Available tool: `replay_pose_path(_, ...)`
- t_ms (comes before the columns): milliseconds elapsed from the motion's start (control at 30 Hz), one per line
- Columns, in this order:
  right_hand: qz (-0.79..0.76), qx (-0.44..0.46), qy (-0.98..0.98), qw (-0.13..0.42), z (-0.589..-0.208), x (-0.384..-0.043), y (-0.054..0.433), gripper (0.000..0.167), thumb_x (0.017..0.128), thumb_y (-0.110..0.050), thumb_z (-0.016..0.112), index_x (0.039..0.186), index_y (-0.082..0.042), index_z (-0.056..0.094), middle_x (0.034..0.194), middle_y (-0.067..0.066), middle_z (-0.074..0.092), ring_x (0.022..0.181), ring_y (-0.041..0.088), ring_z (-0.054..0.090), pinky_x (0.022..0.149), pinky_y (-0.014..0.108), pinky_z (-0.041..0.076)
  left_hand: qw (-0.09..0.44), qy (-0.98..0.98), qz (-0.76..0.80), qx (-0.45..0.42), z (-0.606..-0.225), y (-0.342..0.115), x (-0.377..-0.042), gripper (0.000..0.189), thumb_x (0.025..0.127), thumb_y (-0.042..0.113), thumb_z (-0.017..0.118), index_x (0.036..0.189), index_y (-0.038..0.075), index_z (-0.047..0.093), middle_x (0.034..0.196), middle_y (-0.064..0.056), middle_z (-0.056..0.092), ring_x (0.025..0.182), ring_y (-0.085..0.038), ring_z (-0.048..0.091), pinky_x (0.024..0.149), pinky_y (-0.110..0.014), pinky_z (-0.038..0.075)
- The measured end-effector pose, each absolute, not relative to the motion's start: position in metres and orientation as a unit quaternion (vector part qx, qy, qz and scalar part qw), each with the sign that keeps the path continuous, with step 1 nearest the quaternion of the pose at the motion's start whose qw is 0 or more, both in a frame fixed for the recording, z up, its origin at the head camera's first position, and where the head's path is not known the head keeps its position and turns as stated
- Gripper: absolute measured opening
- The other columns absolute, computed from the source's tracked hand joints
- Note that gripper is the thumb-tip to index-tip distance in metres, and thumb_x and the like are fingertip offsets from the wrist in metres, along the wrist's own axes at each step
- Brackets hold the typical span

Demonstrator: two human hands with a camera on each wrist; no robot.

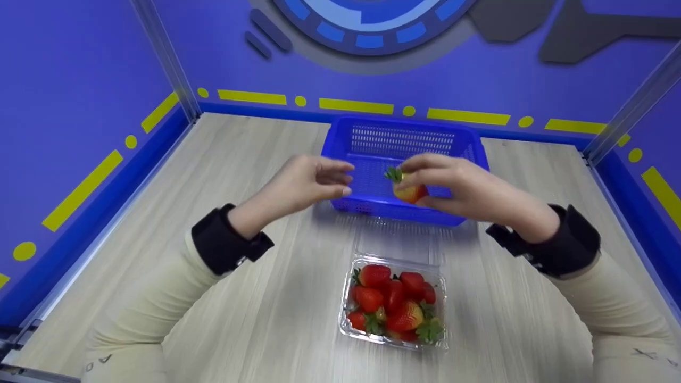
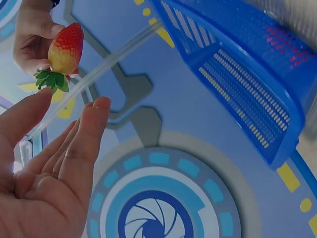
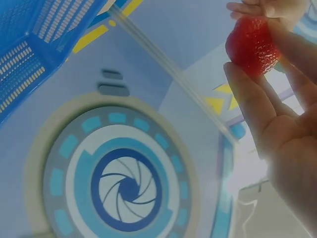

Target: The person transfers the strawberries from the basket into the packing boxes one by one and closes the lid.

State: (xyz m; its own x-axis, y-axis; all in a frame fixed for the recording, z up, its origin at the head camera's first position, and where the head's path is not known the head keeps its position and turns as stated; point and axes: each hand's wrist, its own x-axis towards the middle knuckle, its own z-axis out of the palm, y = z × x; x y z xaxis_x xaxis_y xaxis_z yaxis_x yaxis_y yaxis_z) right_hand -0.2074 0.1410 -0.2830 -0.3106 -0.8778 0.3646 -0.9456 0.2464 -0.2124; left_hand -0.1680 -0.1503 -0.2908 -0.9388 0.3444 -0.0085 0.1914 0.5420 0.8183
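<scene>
My right hand [image 1: 452, 183] pinches a strawberry [image 1: 408, 190] between thumb and fingers, over the front part of a blue plastic basket [image 1: 404, 210]. The berry is red at its tip and pale yellow near its green leaves, which point toward my left hand [image 1: 314, 181]. That hand holds nothing; its fingers and thumb are spread apart at the basket's left side. In the left wrist view the leaves of the strawberry [image 2: 67, 49] appear just beyond my left thumb tip. The right wrist view shows the red end of the strawberry [image 3: 252, 45] in my fingers.
Nearer to me, a clear plastic box [image 1: 346, 324] with its lid folded back holds several strawberries [image 1: 392, 295]. The lid lies toward the basket's front wall. Blue printed panels [image 1: 223, 64] wall in the wooden table [image 1: 276, 319] at the back and sides.
</scene>
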Motion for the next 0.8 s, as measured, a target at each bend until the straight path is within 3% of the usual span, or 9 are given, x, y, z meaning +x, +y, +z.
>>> replay_pose_path(333,0.209,0.613,-0.757,0.078,-0.326,-0.172,0.161,0.049,0.076,0.012,0.081,0.117,-0.012,0.073,0.122,0.017,0.068,0.104,0.032,0.069,0.080,0.041,0.064,0.117,0.866,0.450,0.186,-0.329,-0.148,-0.142,0.041,0.095,0.007,0.071,0.134,-0.005,0.063,0.125,-0.020,0.073,0.117,-0.031,0.072,0.097,-0.034,0.061)
replay_pose_path(567,0.214,0.586,-0.782,0.014,-0.364,-0.148,0.180,0.039,0.082,0.008,0.078,0.114,-0.014,0.072,0.122,0.015,0.069,0.104,0.029,0.069,0.082,0.038,0.065,0.153,0.855,0.462,0.181,-0.373,-0.147,-0.134,0.040,0.094,0.006,0.071,0.131,-0.007,0.065,0.117,-0.023,0.075,0.110,-0.032,0.074,0.091,-0.032,0.063)
replay_pose_path(800,0.217,0.557,-0.801,-0.014,-0.399,-0.133,0.191,0.038,0.081,0.008,0.079,0.109,-0.016,0.071,0.122,0.013,0.069,0.106,0.028,0.069,0.085,0.040,0.064,0.178,0.856,0.461,0.152,-0.413,-0.147,-0.126,0.040,0.091,0.006,0.075,0.126,-0.009,0.067,0.105,-0.021,0.078,0.099,-0.029,0.077,0.079,-0.026,0.063)
